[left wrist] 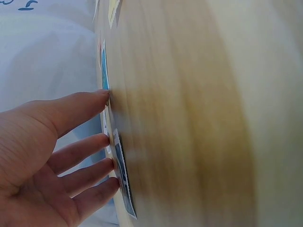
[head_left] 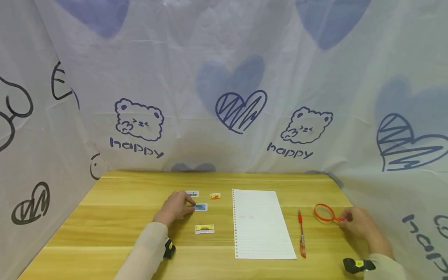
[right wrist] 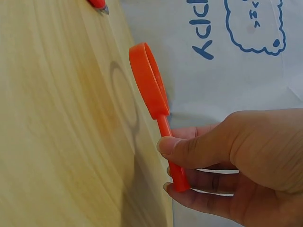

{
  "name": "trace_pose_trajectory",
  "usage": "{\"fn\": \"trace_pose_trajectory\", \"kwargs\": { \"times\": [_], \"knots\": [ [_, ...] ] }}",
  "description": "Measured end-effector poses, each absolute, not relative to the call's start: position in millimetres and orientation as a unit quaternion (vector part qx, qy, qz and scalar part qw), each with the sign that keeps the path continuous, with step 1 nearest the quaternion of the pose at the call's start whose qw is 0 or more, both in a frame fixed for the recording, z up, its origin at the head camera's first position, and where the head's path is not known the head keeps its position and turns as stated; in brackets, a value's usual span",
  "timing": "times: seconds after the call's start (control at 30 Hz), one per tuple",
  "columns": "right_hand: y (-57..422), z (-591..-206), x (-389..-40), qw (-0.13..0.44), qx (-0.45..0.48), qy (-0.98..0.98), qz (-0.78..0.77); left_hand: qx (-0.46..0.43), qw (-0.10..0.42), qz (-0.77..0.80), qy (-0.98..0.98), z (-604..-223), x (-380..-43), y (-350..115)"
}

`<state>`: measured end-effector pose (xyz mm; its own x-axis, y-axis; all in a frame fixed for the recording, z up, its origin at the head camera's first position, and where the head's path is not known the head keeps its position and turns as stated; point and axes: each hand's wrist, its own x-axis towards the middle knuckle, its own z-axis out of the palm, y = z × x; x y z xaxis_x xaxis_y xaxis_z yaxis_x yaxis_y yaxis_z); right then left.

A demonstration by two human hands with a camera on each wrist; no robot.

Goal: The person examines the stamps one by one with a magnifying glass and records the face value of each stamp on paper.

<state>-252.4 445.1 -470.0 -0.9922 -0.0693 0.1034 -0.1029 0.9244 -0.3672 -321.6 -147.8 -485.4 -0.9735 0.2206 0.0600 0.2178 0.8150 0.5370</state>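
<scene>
Our right hand [head_left: 362, 227] grips the handle of an orange magnifier [right wrist: 146, 82], thumb on one side and curled fingers on the other, the handle's end showing past the thumb. We hold it over the right of the table [head_left: 115, 217], to the right of the red pen [head_left: 302, 237] and clear of the wood; its shadow [right wrist: 135, 146] falls apart from it. Its long axis slants: the ring points left and slightly away from us, the handle back toward our right.

Our left hand [head_left: 173, 208] has relaxed, parted fingers, its thumb tip touching the left end of a blue stamp [head_left: 201, 207] whose long axis runs left to right. Around that we see a yellow stamp [head_left: 204, 229] nearer us, a red-and-yellow stamp [head_left: 215, 196] and a pale stamp [head_left: 193, 193] farther off, and a dark stamp [left wrist: 124, 175] just by our left fingertips. Any print on them is too small for us to read.

Between stamps and pen lies ruled paper [head_left: 262, 233], long axis running away from us, its faint writing illegible. The pen's tip points away from us. On the backdrop [head_left: 182, 77] we read "happy" under bear drawings [head_left: 139, 119]. Our black wristbands [head_left: 169, 249] carry yellow labels we cannot make out.
</scene>
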Motion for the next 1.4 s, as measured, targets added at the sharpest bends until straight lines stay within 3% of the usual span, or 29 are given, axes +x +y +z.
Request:
{"fn": "trace_pose_trajectory", "kwargs": {
  "times": [1.1, 1.4],
  "knots": [
    [447.8, -474.8, -249.0, -0.014, 0.011, -0.981, 0.196, 0.121, 0.012, 0.268, 0.956, -481.4, -321.0, -145.2],
    [435.8, -456.0, -251.2, 0.066, 0.071, -0.98, 0.177, 0.12, -0.004, 0.278, 0.953, -479.8, -321.2, -144.9]
  ]
}}
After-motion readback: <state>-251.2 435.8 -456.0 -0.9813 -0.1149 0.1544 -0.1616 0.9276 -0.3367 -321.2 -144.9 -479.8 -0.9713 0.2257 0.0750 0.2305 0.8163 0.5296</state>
